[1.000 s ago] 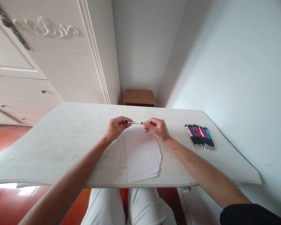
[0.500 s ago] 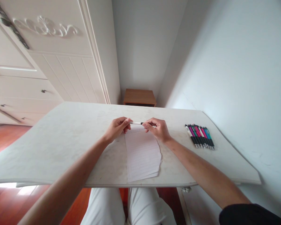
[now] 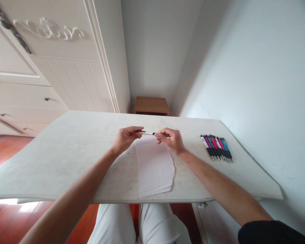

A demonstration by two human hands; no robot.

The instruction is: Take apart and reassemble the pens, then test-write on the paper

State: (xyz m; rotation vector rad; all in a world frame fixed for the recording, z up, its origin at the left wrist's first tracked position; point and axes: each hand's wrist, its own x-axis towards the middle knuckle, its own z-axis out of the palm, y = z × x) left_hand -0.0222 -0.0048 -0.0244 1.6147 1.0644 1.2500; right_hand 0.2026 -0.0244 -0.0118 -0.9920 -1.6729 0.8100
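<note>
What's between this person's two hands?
In the head view, a white-and-black pen bridges the gap, one end in the left hand, the other in the right hand.

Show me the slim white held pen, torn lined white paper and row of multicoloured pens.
Slim white held pen (image 3: 148, 133): head view, white barrel.
Torn lined white paper (image 3: 155, 168): head view, sheet centre.
Row of multicoloured pens (image 3: 217, 145): head view, middle barrels.

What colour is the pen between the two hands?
The pen is white with black parts, best seen in the head view.
</note>
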